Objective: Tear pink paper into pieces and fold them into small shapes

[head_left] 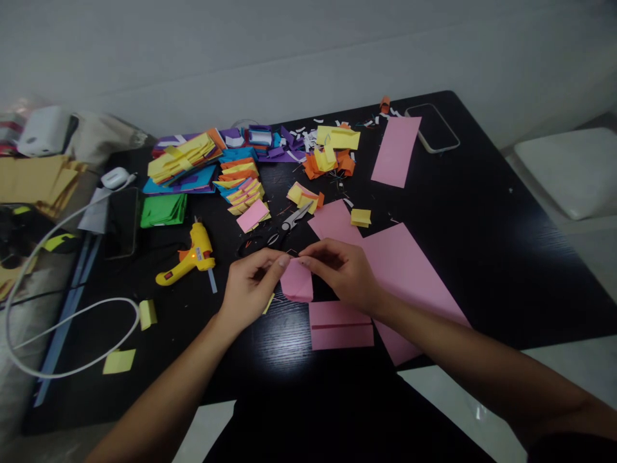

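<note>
A small pink folded paper [296,281] hangs between my two hands, just above the table's front part. My left hand [250,283] pinches its upper left corner between thumb and forefinger. At the upper right corner, my right hand [342,267] closes thumb and fingers on the same paper. Below it lies a creased pink paper piece [342,334], with a large pink sheet [409,276] to its right. Scissors with dark handles [292,222] lie partly open just beyond my hands. Another pink sheet [336,220] sits behind my right hand.
A yellow glue gun [193,257], its small light lit, lies left of my hands. Stacks of folded coloured paper [186,161], green paper [164,210] and paper scraps [301,141] fill the back. A phone [434,128] is far right. A white cable [77,315] loops at left.
</note>
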### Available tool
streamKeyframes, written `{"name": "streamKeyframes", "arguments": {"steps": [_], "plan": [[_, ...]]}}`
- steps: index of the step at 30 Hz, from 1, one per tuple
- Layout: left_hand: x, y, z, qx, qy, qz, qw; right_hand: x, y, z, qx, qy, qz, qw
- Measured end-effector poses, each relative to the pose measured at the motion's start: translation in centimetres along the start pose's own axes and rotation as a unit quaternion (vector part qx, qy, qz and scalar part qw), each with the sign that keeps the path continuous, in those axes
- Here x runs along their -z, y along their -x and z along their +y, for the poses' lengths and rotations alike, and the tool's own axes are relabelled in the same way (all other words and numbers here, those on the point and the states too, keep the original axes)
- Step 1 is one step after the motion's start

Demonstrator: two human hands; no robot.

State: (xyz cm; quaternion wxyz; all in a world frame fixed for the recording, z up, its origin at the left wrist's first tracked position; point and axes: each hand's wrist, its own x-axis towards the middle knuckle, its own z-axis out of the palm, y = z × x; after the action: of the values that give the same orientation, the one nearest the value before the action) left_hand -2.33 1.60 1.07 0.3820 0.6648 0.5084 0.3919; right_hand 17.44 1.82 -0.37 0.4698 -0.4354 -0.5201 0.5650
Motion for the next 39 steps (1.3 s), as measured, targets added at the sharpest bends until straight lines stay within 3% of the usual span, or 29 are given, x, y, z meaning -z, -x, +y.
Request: {"name": "streamKeyframes", "arguments": {"steps": [18,27,39], "plan": [[0.22,0.09,-0.15,-0.067,-0.061,0.023,0.996,-0.17,0.07,0.32,-0.006,-0.039,0.017,0.999],[0.14,0.15,0.1,-0.067,-0.047,-0.001,0.997,-0.2,0.25,0.59,-0.009,-0.046,0.007,0.999],[0.0,0.11,-0.28,-0.014,-0.015,0.03,0.999,-0.07,0.22,0.72,-0.023,-0.02,-0.009,0.999]]}}
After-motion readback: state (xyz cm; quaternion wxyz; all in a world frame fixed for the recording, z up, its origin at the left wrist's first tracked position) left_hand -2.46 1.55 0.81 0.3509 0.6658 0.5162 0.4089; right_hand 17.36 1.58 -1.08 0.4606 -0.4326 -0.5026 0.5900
